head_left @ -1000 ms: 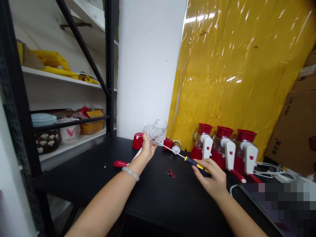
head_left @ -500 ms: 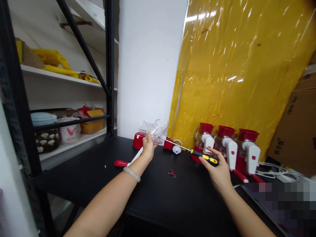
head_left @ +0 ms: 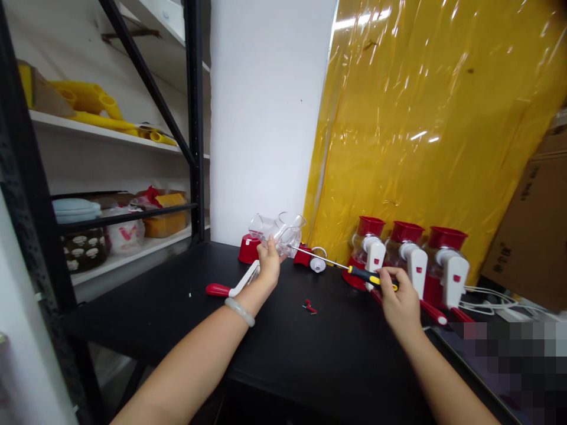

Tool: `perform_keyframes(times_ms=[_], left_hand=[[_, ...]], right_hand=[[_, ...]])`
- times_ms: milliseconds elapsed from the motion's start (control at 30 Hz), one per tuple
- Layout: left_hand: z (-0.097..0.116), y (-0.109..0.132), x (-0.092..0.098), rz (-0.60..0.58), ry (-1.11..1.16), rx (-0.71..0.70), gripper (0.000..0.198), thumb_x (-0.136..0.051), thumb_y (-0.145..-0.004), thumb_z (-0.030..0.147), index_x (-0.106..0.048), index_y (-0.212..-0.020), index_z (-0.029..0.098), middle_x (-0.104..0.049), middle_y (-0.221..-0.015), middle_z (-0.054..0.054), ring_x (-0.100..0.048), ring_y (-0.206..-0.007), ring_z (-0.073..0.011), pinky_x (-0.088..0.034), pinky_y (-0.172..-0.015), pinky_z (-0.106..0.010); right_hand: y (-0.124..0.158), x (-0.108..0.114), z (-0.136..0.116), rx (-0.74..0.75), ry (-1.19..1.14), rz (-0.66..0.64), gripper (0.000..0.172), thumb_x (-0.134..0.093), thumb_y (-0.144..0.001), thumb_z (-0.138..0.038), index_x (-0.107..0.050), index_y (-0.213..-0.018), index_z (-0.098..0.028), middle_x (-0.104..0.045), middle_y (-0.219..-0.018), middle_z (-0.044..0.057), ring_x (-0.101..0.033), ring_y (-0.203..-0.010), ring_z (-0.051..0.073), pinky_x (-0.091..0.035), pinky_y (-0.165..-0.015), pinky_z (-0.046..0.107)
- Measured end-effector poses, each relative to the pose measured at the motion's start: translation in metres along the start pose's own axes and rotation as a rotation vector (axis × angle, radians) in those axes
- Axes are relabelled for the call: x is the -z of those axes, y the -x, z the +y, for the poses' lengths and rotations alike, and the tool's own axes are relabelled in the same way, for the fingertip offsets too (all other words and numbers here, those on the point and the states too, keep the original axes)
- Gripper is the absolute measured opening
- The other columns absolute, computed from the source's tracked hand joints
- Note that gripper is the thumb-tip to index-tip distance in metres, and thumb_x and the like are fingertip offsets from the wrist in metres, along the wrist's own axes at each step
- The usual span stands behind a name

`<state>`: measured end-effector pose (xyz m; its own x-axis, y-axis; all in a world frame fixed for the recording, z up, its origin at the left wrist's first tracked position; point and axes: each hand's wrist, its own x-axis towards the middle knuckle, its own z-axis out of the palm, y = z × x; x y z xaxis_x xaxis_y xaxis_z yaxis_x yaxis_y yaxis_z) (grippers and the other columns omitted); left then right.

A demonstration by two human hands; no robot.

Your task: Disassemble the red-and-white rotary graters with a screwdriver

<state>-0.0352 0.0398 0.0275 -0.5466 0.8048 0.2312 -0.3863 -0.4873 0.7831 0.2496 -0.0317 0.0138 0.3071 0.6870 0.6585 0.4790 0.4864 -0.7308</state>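
My left hand [head_left: 269, 264] is closed round a clear plastic jar [head_left: 278, 231], held on its side above the black table [head_left: 266, 348]. My right hand [head_left: 400, 301] grips the black and yellow handle of a screwdriver [head_left: 349, 269]. Its thin metal shaft reaches left, and the tip meets the jar near my left fingers. A white crank with a red grip [head_left: 231, 287] lies on the table just below my left hand. A small red clip [head_left: 309, 307] rests between my two arms.
Three red and white grinders [head_left: 410, 260] stand in a row at the back right, before a yellow plastic sheet [head_left: 425, 118]. A red base [head_left: 248, 250] and a small red and white part [head_left: 310, 261] sit behind the jar. A black metal shelf [head_left: 110, 177] holds yellow parts and bags at left.
My right hand has moved up and to the right with the screwdriver, so the shaft lies flatter. My left hand has tipped the jar further onto its side.
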Motion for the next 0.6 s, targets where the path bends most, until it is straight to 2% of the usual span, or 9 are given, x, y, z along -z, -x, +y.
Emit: perform_keyframes(times_ms=[67,267,400,500,600], left_hand=[[-0.0003,0.0013,0.0,-0.008,-0.003,0.011,0.03,-0.058,-0.093,0.049,-0.046,-0.103,0.024,-0.062,-0.124,-0.011,-0.067,-0.115,-0.0234,-0.063,-0.084,-0.037],[-0.0023,0.0044,-0.0015,-0.07,0.053,0.056,0.038,-0.056,-0.093,0.055,-0.05,-0.111,0.022,-0.065,-0.123,-0.012,-0.07,-0.11,-0.0228,-0.062,-0.086,-0.042],[-0.0025,0.0057,-0.0024,-0.066,0.056,0.055,0.037,-0.054,-0.095,0.053,-0.049,-0.113,0.021,-0.066,-0.124,-0.013,-0.071,-0.108,-0.0221,-0.062,-0.086,-0.042],[-0.0022,0.0075,-0.0027,-0.035,0.035,0.056,0.034,-0.056,-0.096,0.048,-0.047,-0.115,0.022,-0.065,-0.127,-0.013,-0.071,-0.107,-0.0212,-0.062,-0.086,-0.04],[-0.0027,0.0093,-0.003,-0.015,0.015,0.078,0.033,-0.056,-0.097,0.046,-0.046,-0.117,0.022,-0.061,-0.135,-0.013,-0.07,-0.111,-0.0208,-0.062,-0.086,-0.037]], right_hand=[[-0.001,0.0017,-0.0008,0.045,0.046,0.041,0.043,-0.055,-0.089,-0.063,-0.063,-0.09,-0.02,-0.064,-0.072,0.003,-0.058,-0.061,0.018,-0.046,-0.061,0.031],[-0.0033,0.0029,-0.0017,0.086,0.006,0.083,0.039,-0.062,-0.084,-0.059,-0.064,-0.09,-0.02,-0.063,-0.076,0.003,-0.058,-0.066,0.018,-0.049,-0.068,0.034],[-0.0057,-0.0011,-0.0021,0.099,-0.122,0.116,0.04,-0.072,-0.078,-0.055,-0.064,-0.097,-0.022,-0.065,-0.092,0.005,-0.063,-0.083,0.02,-0.052,-0.076,0.035],[-0.0079,-0.0042,0.0005,0.001,-0.326,0.058,0.048,-0.078,-0.075,-0.055,-0.06,-0.108,-0.024,-0.064,-0.103,0.004,-0.064,-0.089,0.02,-0.054,-0.077,0.034],[-0.0083,-0.0037,0.003,-0.039,-0.408,-0.023,0.045,-0.064,-0.085,-0.064,-0.061,-0.107,-0.024,-0.064,-0.102,0.004,-0.065,-0.081,0.017,-0.055,-0.067,0.031]])
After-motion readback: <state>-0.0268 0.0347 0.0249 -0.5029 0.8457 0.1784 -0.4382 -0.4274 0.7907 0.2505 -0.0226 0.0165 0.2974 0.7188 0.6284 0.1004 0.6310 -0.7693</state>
